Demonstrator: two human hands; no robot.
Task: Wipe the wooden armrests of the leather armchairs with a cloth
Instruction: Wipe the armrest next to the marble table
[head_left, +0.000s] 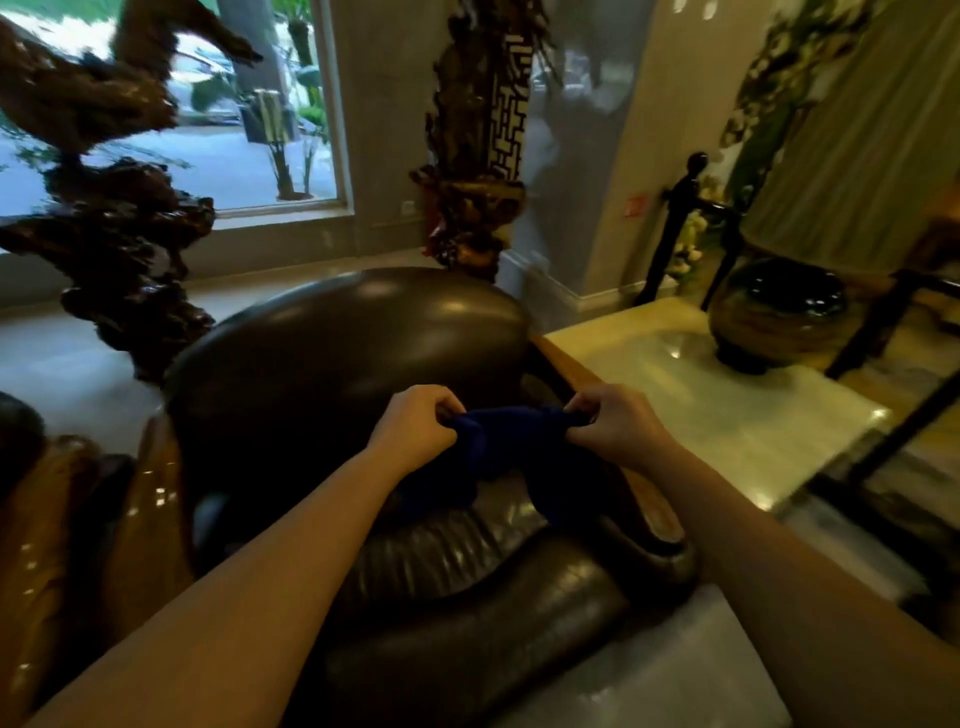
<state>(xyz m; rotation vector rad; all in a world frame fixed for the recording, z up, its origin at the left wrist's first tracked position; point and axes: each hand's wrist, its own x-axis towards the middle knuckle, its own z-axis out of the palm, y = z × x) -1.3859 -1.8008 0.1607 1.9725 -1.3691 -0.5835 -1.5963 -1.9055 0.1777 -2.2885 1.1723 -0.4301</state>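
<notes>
A dark brown leather armchair (343, 343) fills the middle of the head view, its rounded back facing me. A dark blue cloth (511, 441) hangs stretched between both hands above the seat. My left hand (415, 428) grips its left end and my right hand (613, 421) grips its right end. The chair's right wooden armrest (576, 374) runs just behind and below my right hand, partly hidden by the cloth and my forearm. The left wooden armrest (156, 499) shines orange-brown at the lower left.
A pale marble side table (753, 426) stands right of the chair and carries a dark round vase (774, 317). Gnarled root carvings (119, 249) rise at the left and behind the chair. A second wooden armrest (41, 545) shows at the far left.
</notes>
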